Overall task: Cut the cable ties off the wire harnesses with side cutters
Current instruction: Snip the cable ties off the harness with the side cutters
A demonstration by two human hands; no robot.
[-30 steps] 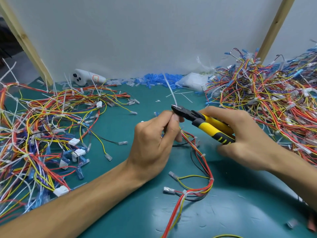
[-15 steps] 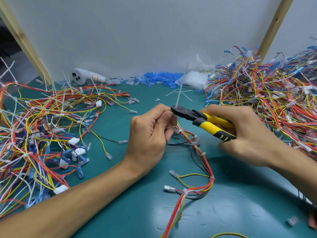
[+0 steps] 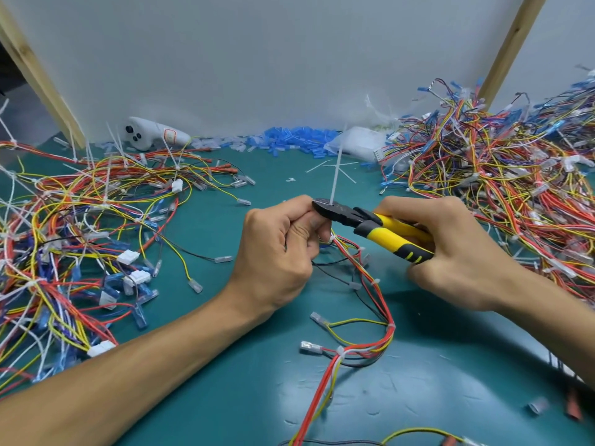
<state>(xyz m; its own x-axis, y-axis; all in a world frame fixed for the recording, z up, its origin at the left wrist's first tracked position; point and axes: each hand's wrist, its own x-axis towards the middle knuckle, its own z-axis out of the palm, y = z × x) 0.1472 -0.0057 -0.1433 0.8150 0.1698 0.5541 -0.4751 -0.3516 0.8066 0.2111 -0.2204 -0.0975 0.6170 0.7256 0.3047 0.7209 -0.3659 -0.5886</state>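
Cutters [image 3: 363,220] (yellow-handled) at upright tie [image 3: 335,175] — harness [image 3: 380,304] beneath.

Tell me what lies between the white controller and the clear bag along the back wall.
Blue and clear terminal sleeves lie in a loose heap between the white controller and the clear bag, as the head view shows.

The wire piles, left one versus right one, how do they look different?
The left pile sprawls flat and loose; the right pile is heaped higher and denser. Long white tie tails stand up from the left pile; hardly any show on the right pile. Both mix red, yellow and blue wires.
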